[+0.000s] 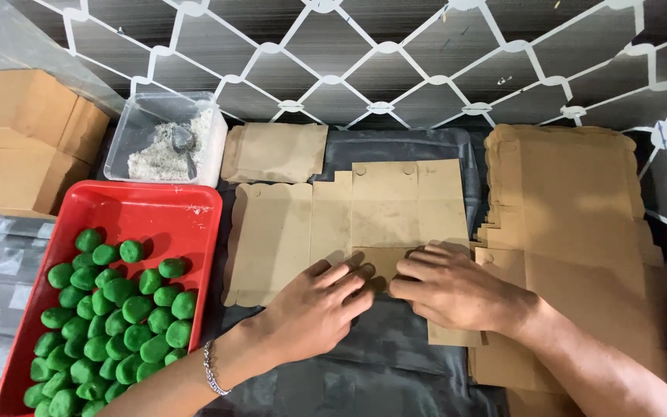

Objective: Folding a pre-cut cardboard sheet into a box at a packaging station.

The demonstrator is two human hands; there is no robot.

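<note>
Box blank: flat brown die-cut cardboard sheet (349,224), lying unfolded on the dark plastic-covered counter (395,363), centre.
Left hand (314,309): palm down, fingers together pressing the sheet's lower flap; grip clamped on nothing.
Right hand (449,289): flat on the same flap, fingertips beside the left's.
Right side: stack of brown cardboard blanks (573,201).
Left side: red plastic tray (156,212) of green dough balls (110,316); clear tub of white flakes (165,139).

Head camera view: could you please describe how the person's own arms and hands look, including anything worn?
Both forearms are bare, with no sleeves in view. The left hand has a silver chain bracelet on its wrist. The right hand wears nothing: no glove, ring or watch shows.
</note>
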